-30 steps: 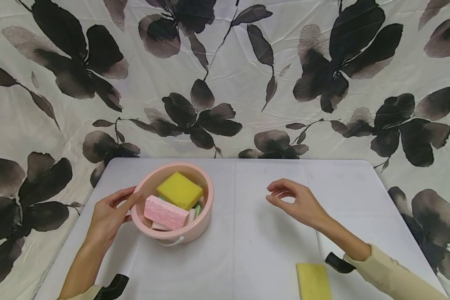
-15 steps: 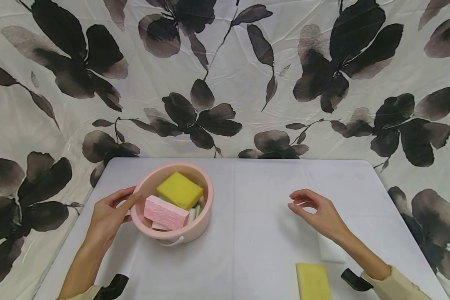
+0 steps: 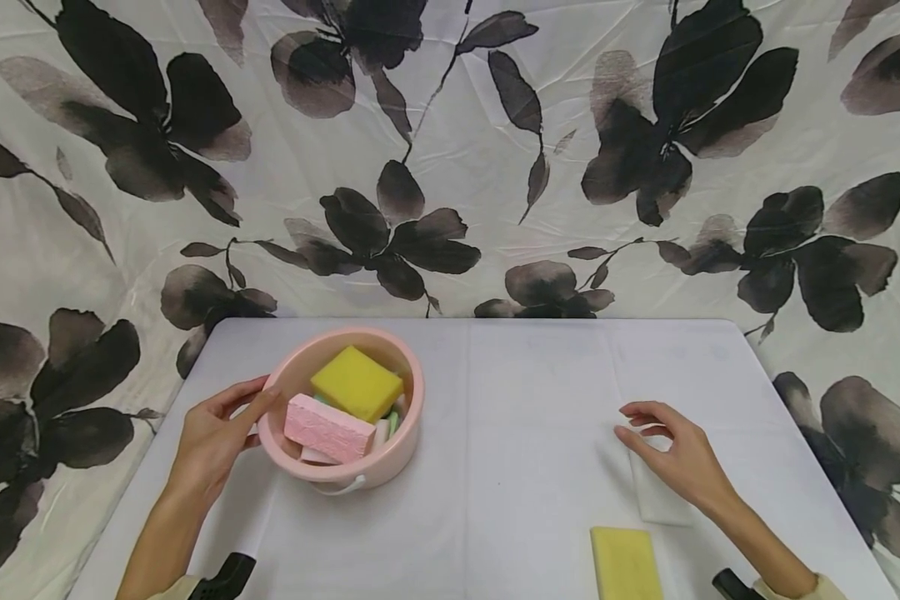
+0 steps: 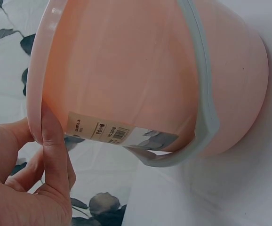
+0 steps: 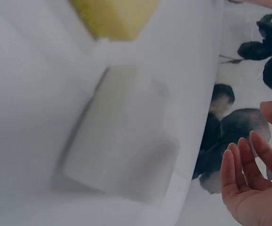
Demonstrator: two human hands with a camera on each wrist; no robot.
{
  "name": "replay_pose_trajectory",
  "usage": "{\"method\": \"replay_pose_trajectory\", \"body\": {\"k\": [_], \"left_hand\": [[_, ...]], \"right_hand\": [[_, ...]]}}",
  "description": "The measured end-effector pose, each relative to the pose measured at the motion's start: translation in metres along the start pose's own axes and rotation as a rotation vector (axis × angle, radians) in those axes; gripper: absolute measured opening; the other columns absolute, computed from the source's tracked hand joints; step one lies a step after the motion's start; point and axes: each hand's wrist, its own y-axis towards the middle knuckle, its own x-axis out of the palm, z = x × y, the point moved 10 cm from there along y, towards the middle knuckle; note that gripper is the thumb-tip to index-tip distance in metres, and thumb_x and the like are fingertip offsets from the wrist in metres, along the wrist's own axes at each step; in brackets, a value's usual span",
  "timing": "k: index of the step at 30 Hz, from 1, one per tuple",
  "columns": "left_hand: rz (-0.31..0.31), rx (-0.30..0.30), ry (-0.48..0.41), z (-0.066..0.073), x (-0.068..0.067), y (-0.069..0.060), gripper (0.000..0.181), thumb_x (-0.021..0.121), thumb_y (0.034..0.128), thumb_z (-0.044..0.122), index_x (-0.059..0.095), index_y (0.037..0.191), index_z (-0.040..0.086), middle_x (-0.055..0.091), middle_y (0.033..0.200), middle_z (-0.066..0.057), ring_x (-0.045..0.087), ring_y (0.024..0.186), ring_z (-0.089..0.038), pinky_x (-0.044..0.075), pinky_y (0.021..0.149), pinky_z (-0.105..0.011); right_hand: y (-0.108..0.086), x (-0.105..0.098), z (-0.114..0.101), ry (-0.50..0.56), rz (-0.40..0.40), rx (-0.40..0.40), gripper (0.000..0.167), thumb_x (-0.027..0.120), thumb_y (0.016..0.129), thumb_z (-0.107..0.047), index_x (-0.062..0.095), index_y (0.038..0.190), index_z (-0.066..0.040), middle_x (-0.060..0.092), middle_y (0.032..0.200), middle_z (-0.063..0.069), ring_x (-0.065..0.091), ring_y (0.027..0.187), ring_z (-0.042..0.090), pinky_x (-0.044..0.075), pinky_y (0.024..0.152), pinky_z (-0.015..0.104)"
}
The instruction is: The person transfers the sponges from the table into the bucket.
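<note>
A pink bucket [image 3: 390,462] stands at the left of the white table. My left hand [image 3: 212,437] pinches its rim, thumb and fingers on either side, as the left wrist view [image 4: 35,165] confirms. Inside the bucket lie a yellow sponge [image 3: 356,383] and a pink block [image 3: 330,428], with partly hidden pale and green items beneath. On the right, my right hand [image 3: 682,454] hovers with loosely curved fingers, holding nothing. Under and beside it lies a white block [image 3: 662,498], plainer in the right wrist view [image 5: 126,136], where it is blurred.
A flat yellow sponge [image 3: 625,562] lies at the table's front edge, left of the right forearm. The bucket's grey-white handle [image 4: 205,99] hangs down along its side. A floral cloth [image 3: 532,167] rises behind the table [image 3: 495,400].
My right hand has moved right and toward the front, from the table's middle to above the white block, which has come into fuller sight. The left hand and bucket stay put.
</note>
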Motion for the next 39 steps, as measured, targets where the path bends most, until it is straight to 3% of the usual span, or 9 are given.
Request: {"method": "replay_pose_trajectory", "body": {"k": [9,15,17,22,25,29,32,35,39], "left_hand": [[0.002,-0.008,-0.012,-0.004,-0.002,-0.001,0.071,0.069,0.0956,0.05,0.052,0.149,0.007,0.052,0.143,-0.009,0.061,0.091,0.002,0.059,0.072,-0.021],[0.002,-0.004,-0.022,-0.004,-0.002,-0.001,0.07,0.07,0.0957,0.049,0.052,0.149,0.007,0.052,0.142,-0.008,0.061,0.09,0.001,0.059,0.072,-0.021],[0.002,-0.004,-0.021,-0.003,-0.001,-0.001,0.07,0.07,0.0957,0.049,0.052,0.149,0.007,0.052,0.143,-0.008,0.061,0.09,0.001,0.059,0.072,-0.021],[0.004,-0.003,-0.018,-0.002,-0.001,-0.001,0.071,0.069,0.0958,0.049,0.052,0.15,0.007,0.051,0.145,-0.01,0.062,0.09,0.001,0.059,0.072,-0.021],[0.005,-0.001,-0.02,-0.002,-0.001,0.0,0.07,0.069,0.0958,0.049,0.052,0.15,0.007,0.051,0.145,-0.01,0.062,0.09,0.001,0.059,0.072,-0.021],[0.004,0.0,-0.022,-0.002,0.0,0.0,0.07,0.069,0.0959,0.049,0.052,0.149,0.007,0.051,0.145,-0.01,0.062,0.09,0.002,0.059,0.072,-0.021],[0.001,-0.003,-0.025,-0.002,0.0,0.0,0.07,0.07,0.0957,0.049,0.053,0.149,0.007,0.052,0.145,-0.01,0.062,0.09,0.001,0.059,0.072,-0.021],[-0.001,-0.001,-0.024,-0.002,0.0,0.0,0.069,0.07,0.0957,0.049,0.053,0.149,0.008,0.052,0.144,-0.01,0.062,0.09,0.001,0.059,0.072,-0.022],[-0.004,0.004,-0.025,-0.001,0.0,0.0,0.068,0.069,0.0964,0.048,0.053,0.149,0.007,0.052,0.143,-0.009,0.062,0.09,0.001,0.059,0.072,-0.022]], "right_hand": [[-0.015,-0.012,0.024,-0.1,0.043,0.022,0.035,0.083,0.089,-0.02,0.07,0.119,-0.008,0.07,0.114,0.006,0.06,0.101,0.005,0.045,0.085,0.006],[-0.027,-0.015,0.04,-0.16,0.06,0.044,0.041,0.088,0.082,-0.015,0.071,0.118,-0.005,0.068,0.113,0.012,0.064,0.098,0.031,0.044,0.081,0.005],[-0.03,-0.013,0.046,-0.179,0.041,0.067,0.043,0.088,0.082,-0.014,0.07,0.12,-0.002,0.067,0.114,0.015,0.064,0.098,0.034,0.05,0.081,0.012],[-0.034,-0.006,0.064,-0.186,-0.071,0.191,0.051,0.083,0.088,-0.019,0.063,0.126,0.008,0.062,0.117,0.027,0.066,0.1,0.04,0.06,0.082,0.046],[-0.034,-0.003,0.071,-0.187,-0.129,0.248,0.053,0.081,0.09,-0.024,0.061,0.127,0.01,0.062,0.115,0.029,0.068,0.098,0.041,0.06,0.081,0.05],[-0.029,-0.005,0.069,-0.19,-0.155,0.261,0.05,0.083,0.088,-0.027,0.063,0.121,0.005,0.068,0.109,0.022,0.07,0.093,0.034,0.06,0.073,0.041],[-0.024,-0.009,0.061,-0.196,-0.166,0.246,0.043,0.083,0.088,-0.026,0.066,0.117,0.001,0.071,0.108,0.021,0.071,0.091,0.032,0.059,0.071,0.04],[-0.019,-0.013,0.051,-0.198,-0.184,0.209,0.033,0.081,0.09,-0.021,0.07,0.114,-0.001,0.072,0.109,0.021,0.072,0.09,0.032,0.059,0.071,0.042],[-0.012,-0.017,0.037,-0.178,-0.205,0.151,0.027,0.08,0.09,-0.016,0.073,0.111,-0.001,0.073,0.107,0.017,0.073,0.086,0.027,0.058,0.066,0.032]]}}
